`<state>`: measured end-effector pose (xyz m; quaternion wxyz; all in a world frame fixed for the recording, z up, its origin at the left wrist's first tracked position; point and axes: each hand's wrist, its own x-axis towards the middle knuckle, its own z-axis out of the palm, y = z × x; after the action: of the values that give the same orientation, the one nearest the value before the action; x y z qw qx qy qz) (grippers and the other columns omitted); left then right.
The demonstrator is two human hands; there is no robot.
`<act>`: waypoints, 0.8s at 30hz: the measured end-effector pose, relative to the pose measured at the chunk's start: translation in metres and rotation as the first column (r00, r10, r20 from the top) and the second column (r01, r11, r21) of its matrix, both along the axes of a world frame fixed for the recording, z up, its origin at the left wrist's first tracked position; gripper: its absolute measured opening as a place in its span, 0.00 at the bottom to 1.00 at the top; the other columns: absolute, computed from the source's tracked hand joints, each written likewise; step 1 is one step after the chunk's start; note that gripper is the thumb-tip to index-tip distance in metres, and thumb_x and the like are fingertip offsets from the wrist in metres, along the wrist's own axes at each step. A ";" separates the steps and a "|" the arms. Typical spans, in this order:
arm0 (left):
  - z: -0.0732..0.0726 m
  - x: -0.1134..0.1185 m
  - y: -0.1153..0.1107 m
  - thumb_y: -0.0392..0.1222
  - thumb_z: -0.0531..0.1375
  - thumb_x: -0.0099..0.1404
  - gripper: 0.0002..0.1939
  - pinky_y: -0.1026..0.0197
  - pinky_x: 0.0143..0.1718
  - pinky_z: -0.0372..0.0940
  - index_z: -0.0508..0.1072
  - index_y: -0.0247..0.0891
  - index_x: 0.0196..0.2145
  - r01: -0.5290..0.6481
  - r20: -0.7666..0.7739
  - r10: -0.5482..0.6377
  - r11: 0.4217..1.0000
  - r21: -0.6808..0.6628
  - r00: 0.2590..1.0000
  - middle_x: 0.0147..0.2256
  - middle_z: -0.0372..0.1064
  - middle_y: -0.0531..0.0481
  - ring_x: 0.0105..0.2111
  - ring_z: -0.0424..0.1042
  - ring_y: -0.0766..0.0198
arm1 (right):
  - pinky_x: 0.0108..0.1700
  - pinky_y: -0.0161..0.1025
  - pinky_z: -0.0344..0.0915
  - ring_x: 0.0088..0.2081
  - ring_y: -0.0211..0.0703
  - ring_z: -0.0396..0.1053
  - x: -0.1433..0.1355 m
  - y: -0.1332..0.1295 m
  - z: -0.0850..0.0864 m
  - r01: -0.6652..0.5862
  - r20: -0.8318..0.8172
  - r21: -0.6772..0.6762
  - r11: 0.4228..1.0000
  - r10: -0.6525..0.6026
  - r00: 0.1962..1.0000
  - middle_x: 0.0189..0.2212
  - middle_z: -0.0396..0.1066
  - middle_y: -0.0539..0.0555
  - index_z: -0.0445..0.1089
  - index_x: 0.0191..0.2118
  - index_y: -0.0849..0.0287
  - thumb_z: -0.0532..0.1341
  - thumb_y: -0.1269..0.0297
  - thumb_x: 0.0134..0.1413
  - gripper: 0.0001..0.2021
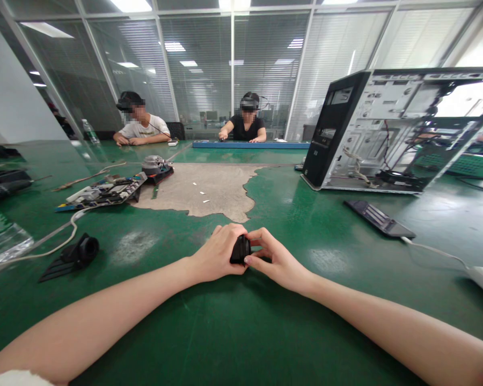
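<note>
A small black plastic part (240,250) is held just above or on the green table, in the middle of the head view. My left hand (219,251) wraps round it from the left, its fingers over the top and far side. From the right, my right hand (276,257) pinches the part's right end between thumb and fingers. The palm of the left hand hides much of the part, so its exact kind does not show.
An open computer case (338,134) stands at right, near a black panel (380,219). A circuit board (104,192), a fan-like cooler (156,165), a black bracket (74,254) and a bottle (4,236) are at left. Two people sit across the table (282,214).
</note>
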<state>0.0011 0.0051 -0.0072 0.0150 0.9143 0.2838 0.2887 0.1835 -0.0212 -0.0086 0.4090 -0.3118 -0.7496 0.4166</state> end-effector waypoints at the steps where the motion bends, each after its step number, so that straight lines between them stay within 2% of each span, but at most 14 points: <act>1: 0.000 0.000 0.000 0.41 0.60 0.49 0.31 0.52 0.42 0.55 0.49 0.39 0.48 0.000 0.000 0.000 1.000 0.003 1.000 0.46 0.59 0.42 0.46 0.61 0.53 | 0.44 0.41 0.68 0.47 0.42 0.62 0.000 0.000 0.000 -0.009 -0.013 0.014 1.000 0.009 1.000 0.41 0.59 0.52 0.58 0.43 0.55 0.58 0.68 0.51 0.13; 7: -0.001 0.001 0.000 0.42 0.59 0.51 0.29 0.52 0.42 0.56 0.50 0.39 0.48 -0.005 0.016 0.005 1.000 0.009 1.000 0.45 0.60 0.43 0.45 0.62 0.53 | 0.41 0.40 0.69 0.44 0.41 0.65 -0.001 0.001 -0.002 0.019 -0.040 -0.028 0.999 -0.021 0.999 0.39 0.61 0.52 0.58 0.41 0.55 0.58 0.66 0.52 0.10; 12: 0.000 0.000 0.000 0.43 0.59 0.52 0.28 0.52 0.42 0.56 0.51 0.38 0.48 -0.007 0.020 0.007 1.000 -0.005 1.000 0.45 0.60 0.42 0.44 0.62 0.53 | 0.41 0.42 0.68 0.45 0.43 0.65 -0.001 0.001 0.000 0.048 0.022 -0.063 0.997 -0.046 0.999 0.42 0.62 0.55 0.57 0.45 0.56 0.57 0.66 0.52 0.14; 19: 0.000 -0.002 -0.001 0.41 0.60 0.49 0.30 0.52 0.42 0.56 0.50 0.39 0.47 -0.003 0.001 0.003 1.000 -0.014 1.000 0.45 0.59 0.43 0.45 0.61 0.53 | 0.43 0.41 0.68 0.45 0.41 0.64 -0.002 -0.001 0.002 -0.014 -0.009 -0.033 0.999 0.013 1.000 0.40 0.61 0.52 0.58 0.42 0.56 0.59 0.66 0.50 0.12; 24: 0.002 -0.003 -0.003 0.43 0.59 0.51 0.28 0.52 0.42 0.55 0.51 0.39 0.47 -0.017 0.012 0.017 1.000 -0.009 1.000 0.45 0.60 0.42 0.45 0.62 0.53 | 0.41 0.40 0.69 0.43 0.41 0.65 -0.005 0.001 0.001 -0.011 -0.038 -0.082 0.997 0.008 0.999 0.38 0.62 0.52 0.58 0.40 0.56 0.58 0.65 0.52 0.10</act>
<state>-0.0019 0.0016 -0.0056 0.0182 0.9099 0.2928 0.2932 0.1784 -0.0203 -0.0072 0.4078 -0.3172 -0.7255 0.4548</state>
